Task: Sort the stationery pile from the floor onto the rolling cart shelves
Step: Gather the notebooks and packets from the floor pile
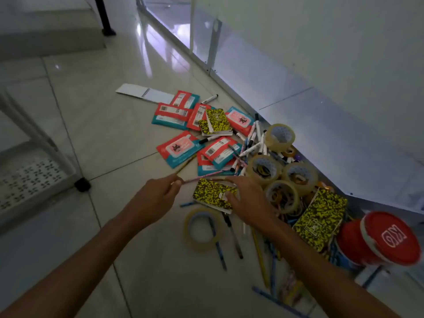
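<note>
A stationery pile lies on the tiled floor against a white wall. My left hand (158, 196) pinches the end of a pink pencil (202, 178) that points up and right. My right hand (246, 203) grips a small yellow-and-black speckled notebook (212, 195) by its right edge. More speckled notebooks (216, 121) (321, 220), red-and-teal packets (179, 149), white markers (252, 149) and clear tape rolls (282, 134) lie around them. The white rolling cart (34, 177) stands at the left, its perforated bottom shelf showing.
A flat tape roll (203, 228) and several pencils and pens (261, 258) lie near my right forearm. Red-lidded tubs (387, 237) sit at the right. A white spiral notepad (146, 92) lies at the far end. A black post foot (109, 31) stands at the top left.
</note>
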